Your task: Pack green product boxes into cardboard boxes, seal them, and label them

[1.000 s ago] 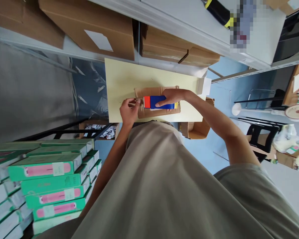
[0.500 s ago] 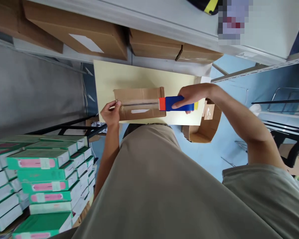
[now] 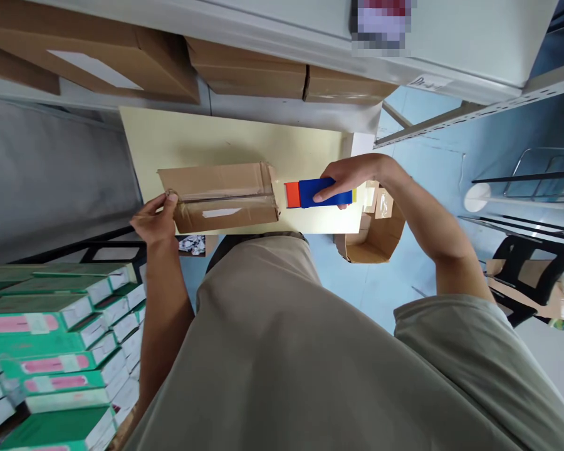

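A brown cardboard carton [image 3: 220,195] lies closed, with a dark seam along its top and a white label beside it. Its left end is pinched at the seam between the thumb and fingers of my left hand [image 3: 156,216]. My right hand [image 3: 350,178] grips a blue, block-shaped object with an orange end [image 3: 310,193] and a bit of yellow at its other end; its exact kind is unclear. This object is just right of the carton, apart from it, its orange end facing the carton. Both are over a pale yellow board [image 3: 239,134].
Large cardboard boxes [image 3: 249,69] line the shelf behind the board. Green-and-white boxes [image 3: 47,338] are stacked at lower left. An open carton [image 3: 373,241] stands below the board's right end, and a white box [image 3: 357,145] sits at its back right corner.
The blue object has gone from on top of the carton to beyond its right end. My left hand has kept hold of the left end while the view has shifted.
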The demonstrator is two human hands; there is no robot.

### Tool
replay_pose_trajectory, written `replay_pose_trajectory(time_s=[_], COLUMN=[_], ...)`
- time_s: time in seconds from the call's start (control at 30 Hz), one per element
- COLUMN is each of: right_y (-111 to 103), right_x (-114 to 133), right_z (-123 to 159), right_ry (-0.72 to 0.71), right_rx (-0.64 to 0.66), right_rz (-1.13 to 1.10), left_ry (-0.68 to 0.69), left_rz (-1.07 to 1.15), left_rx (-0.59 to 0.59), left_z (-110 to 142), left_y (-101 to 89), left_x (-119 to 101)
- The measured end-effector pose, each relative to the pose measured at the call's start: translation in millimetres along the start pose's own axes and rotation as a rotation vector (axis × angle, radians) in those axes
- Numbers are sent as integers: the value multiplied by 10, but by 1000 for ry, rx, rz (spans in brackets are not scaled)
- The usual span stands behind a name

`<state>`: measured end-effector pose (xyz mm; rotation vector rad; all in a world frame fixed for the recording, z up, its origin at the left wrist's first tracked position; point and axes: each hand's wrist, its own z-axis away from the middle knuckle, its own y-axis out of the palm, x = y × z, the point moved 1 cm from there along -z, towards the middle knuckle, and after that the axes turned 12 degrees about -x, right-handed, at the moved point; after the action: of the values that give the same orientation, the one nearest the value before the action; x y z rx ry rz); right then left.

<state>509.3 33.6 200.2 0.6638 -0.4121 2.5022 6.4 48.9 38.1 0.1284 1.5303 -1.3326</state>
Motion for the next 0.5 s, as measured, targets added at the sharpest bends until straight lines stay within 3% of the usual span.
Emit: replay_pose_trajectory(time_s=[0.13,0.27,0.5], right_y=[-46,29,404], right_x=[-125,-207,-270], right_z=[37,-137,-594], right_ry=[17,47,61], right_rx=[8,-7,-252], right_rz=[85,152,246], left_ry=[25,32,38], left_rz=[-99,-212,-170], left_rx=[-13,-4,-35], left_z=[31,99,185], left_y=[-6,-21,14], left_x=[-31,-127,-208])
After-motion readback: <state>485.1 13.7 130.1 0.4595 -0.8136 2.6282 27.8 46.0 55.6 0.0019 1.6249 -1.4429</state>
